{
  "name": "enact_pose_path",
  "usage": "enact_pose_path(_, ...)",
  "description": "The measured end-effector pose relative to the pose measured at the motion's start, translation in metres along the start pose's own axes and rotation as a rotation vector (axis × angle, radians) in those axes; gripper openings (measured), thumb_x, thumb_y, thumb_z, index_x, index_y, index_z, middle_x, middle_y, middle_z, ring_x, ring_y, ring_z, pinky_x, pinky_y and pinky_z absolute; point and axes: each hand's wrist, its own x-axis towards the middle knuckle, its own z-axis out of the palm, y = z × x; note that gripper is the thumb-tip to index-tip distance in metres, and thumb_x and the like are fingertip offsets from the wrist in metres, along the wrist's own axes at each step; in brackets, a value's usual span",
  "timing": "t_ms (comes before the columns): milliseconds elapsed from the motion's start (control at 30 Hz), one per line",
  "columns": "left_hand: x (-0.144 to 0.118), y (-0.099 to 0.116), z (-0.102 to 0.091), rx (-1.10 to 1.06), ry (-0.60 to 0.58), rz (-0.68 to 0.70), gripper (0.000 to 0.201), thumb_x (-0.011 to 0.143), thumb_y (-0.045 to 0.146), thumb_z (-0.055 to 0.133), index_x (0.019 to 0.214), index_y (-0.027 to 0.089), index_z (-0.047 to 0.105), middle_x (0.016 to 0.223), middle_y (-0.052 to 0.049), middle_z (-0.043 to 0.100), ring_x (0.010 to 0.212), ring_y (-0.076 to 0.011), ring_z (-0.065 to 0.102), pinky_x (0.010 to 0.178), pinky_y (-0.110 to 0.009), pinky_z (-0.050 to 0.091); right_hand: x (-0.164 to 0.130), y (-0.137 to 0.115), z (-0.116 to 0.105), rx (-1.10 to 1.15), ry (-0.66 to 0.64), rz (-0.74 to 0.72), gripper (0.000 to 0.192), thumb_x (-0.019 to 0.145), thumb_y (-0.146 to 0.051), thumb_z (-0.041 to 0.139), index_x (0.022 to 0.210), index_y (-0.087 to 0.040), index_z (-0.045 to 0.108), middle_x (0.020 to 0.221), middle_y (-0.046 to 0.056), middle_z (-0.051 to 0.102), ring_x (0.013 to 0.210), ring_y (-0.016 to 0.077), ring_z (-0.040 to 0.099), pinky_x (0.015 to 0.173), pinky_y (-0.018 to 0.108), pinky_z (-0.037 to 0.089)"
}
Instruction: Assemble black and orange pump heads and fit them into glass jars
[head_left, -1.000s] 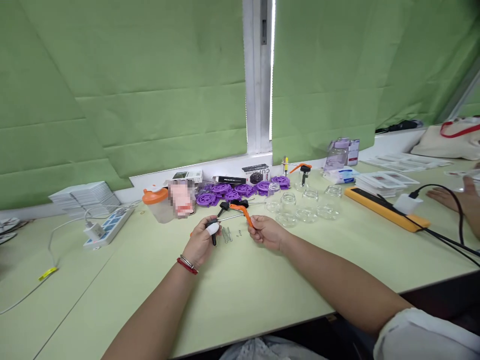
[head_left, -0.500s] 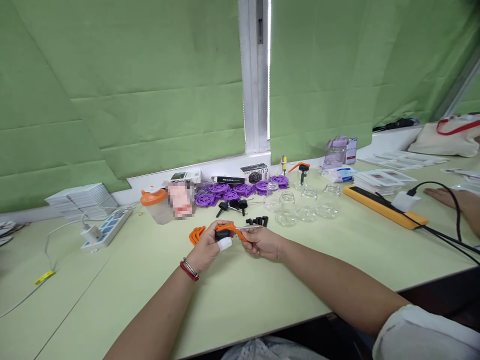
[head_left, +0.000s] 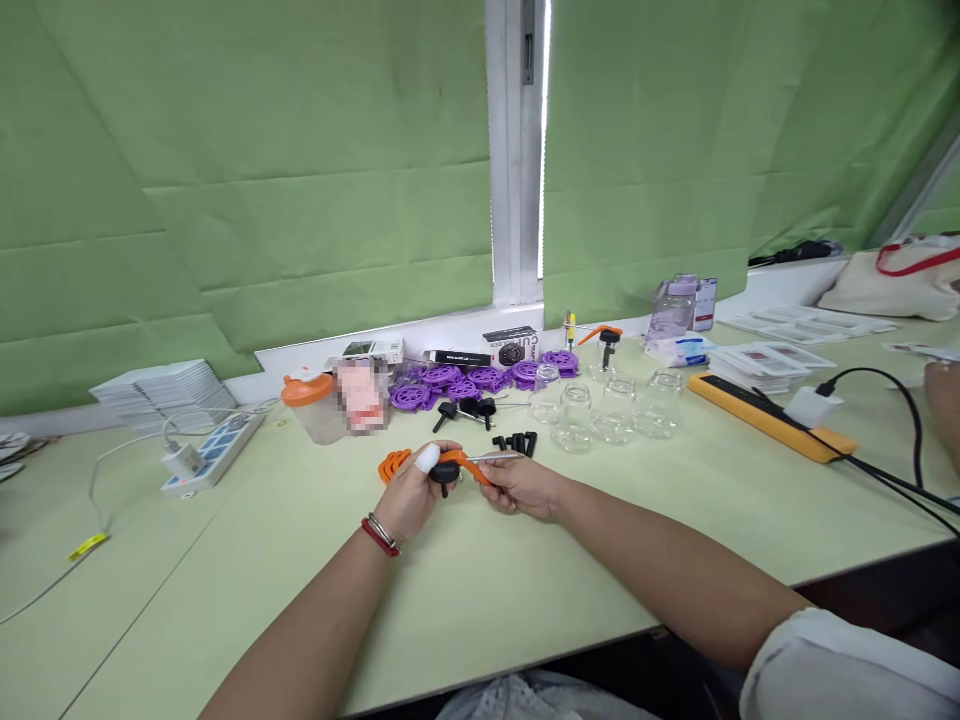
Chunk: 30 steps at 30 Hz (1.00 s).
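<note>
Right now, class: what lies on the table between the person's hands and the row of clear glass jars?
In the head view, a small cluster of black plastic pieces lies between the hands and the glass jars.

The black box [head_left: 512,347] by the window reads "CUP HOLDER".

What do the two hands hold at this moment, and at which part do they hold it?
Both hold one small orange lever. The left hand pinches its black knob end; the right hand grips the orange arm near the metal rod.
</note>
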Motion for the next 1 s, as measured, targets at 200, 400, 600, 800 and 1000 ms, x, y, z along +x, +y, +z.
enact_pose_path(200,0.007,0.010,-0.012,-0.115,0.192,0.080,0.028,0.078,0.036,0.061,0.090,0.011,0.065,0.079,-0.005,0.061,0.059,-0.0121,0.052,0.056,-0.027,0.040,0.006,0.007,0.001,-0.277,0.144,-0.098,0.022,0.092,-0.038,0.042,0.091,-0.018,0.052,0.061,-0.002,0.057,0.043,0.0081,0.043,0.042,0.021,0.030)
enact_pose_path(400,0.013,0.013,-0.028,-0.174,0.342,0.176,0.025,0.076,0.034,0.060,0.085,0.011,0.064,0.070,-0.004,0.058,0.056,-0.0116,0.049,0.056,-0.026,0.039,0.008,0.003,0.010,-1.474,0.169,-0.539,0.019,0.087,-0.012,0.046,0.093,-0.015,0.063,0.094,0.008,0.062,0.078,0.0159,0.057,0.065,0.027,0.040)
enact_pose_path(600,0.013,0.010,-0.025,-0.124,0.336,0.118,0.025,0.077,0.033,0.059,0.086,0.011,0.064,0.074,-0.003,0.059,0.057,-0.0107,0.050,0.056,-0.025,0.038,0.018,-0.007,0.024,-2.179,-0.199,-0.881,0.021,0.087,-0.009,0.042,0.087,-0.009,0.064,0.087,0.014,0.064,0.085,0.0231,0.055,0.067,0.034,0.038)
enact_pose_path(800,0.013,0.011,-0.024,-0.132,0.337,0.115,0.026,0.077,0.034,0.059,0.086,0.011,0.064,0.075,-0.004,0.060,0.057,-0.0110,0.050,0.057,-0.026,0.038,0.024,-0.010,0.028,-2.261,-0.321,-0.937,0.023,0.086,-0.010,0.044,0.087,-0.007,0.066,0.082,0.016,0.066,0.075,0.0214,0.056,0.067,0.035,0.036)
enact_pose_path(1000,0.012,0.009,-0.024,-0.132,0.323,0.114,0.026,0.076,0.034,0.060,0.086,0.011,0.063,0.075,-0.004,0.060,0.056,-0.0112,0.050,0.056,-0.026,0.038,0.027,-0.008,0.023,-2.249,-0.356,-0.978,0.021,0.082,-0.008,0.046,0.081,-0.006,0.067,0.077,0.017,0.066,0.068,0.0216,0.057,0.062,0.035,0.036)
